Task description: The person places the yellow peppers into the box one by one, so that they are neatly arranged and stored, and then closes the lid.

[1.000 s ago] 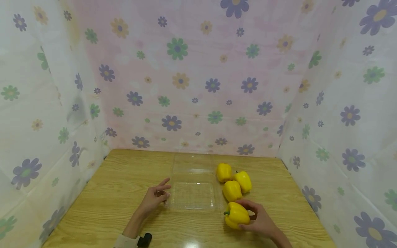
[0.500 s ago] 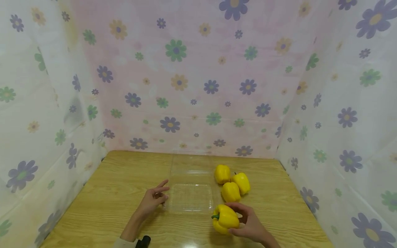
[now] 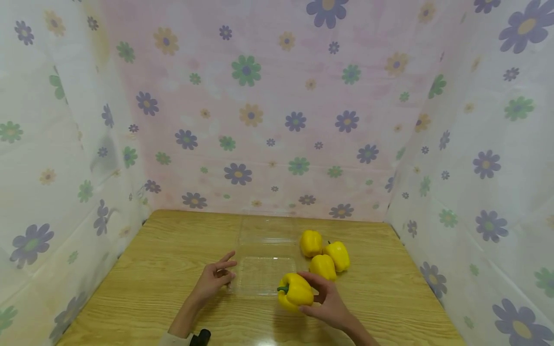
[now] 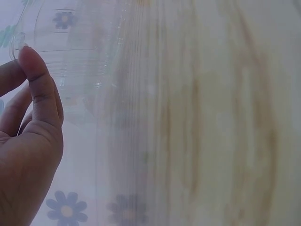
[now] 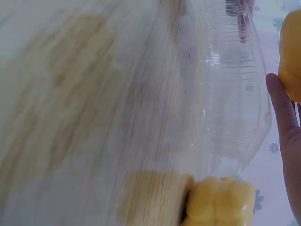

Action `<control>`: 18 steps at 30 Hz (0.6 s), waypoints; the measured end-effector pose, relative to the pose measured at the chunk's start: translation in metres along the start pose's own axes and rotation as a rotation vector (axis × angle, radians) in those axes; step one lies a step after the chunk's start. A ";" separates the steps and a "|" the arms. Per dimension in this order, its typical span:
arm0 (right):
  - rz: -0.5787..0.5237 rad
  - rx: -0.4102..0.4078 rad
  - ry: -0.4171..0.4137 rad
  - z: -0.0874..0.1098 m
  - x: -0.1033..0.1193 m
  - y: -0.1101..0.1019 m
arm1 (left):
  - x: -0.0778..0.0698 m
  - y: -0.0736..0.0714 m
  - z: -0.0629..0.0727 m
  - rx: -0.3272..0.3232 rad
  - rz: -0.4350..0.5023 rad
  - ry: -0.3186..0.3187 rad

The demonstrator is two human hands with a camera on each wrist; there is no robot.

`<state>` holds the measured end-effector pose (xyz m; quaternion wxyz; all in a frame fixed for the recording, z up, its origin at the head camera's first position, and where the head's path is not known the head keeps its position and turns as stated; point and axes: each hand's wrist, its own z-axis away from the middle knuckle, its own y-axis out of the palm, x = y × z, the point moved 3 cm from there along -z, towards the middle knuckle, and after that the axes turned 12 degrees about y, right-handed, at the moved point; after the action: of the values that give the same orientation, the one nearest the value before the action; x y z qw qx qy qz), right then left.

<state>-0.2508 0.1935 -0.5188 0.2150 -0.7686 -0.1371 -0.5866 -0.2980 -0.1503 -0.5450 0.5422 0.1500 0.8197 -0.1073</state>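
Observation:
My right hand (image 3: 329,302) grips a yellow bell pepper (image 3: 298,292) from its right side, its green stem pointing left. The pepper is held above the table, just over the near right corner of a clear plastic clamshell container (image 3: 266,276). That container lies open, its lid folded back toward the wall. At its left edge my left hand (image 3: 212,281) pinches the rim between thumb and fingers; the left wrist view shows the thumb (image 4: 35,66) at the clear corner. The right wrist view catches only part of the held pepper (image 5: 291,56) at the right edge.
Three more yellow bell peppers, including a near one (image 3: 322,266), a right one (image 3: 338,255) and a far one (image 3: 311,243), stand grouped right of the container on the wooden table (image 3: 164,259). Flower-patterned cloth (image 3: 277,96) encloses the back and sides.
My right hand has carried the bell pepper leftward from beside the group and up off the table toward the container. The left hand stays at the container's left edge.

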 end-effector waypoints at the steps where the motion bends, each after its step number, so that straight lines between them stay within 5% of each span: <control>1: 0.005 -0.005 0.008 -0.001 0.000 0.001 | 0.000 0.000 0.000 0.001 0.000 0.001; 13: 0.019 -0.011 0.174 -0.020 0.001 0.010 | 0.002 0.001 0.000 -0.006 0.017 0.007; 18: 0.014 -0.010 0.178 -0.027 0.003 0.013 | 0.003 0.001 0.000 0.000 0.017 0.025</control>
<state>-0.2668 0.1688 -0.5120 0.2267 -0.7156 -0.1091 -0.6516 -0.2994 -0.1491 -0.5477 0.5330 0.1586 0.8250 -0.1009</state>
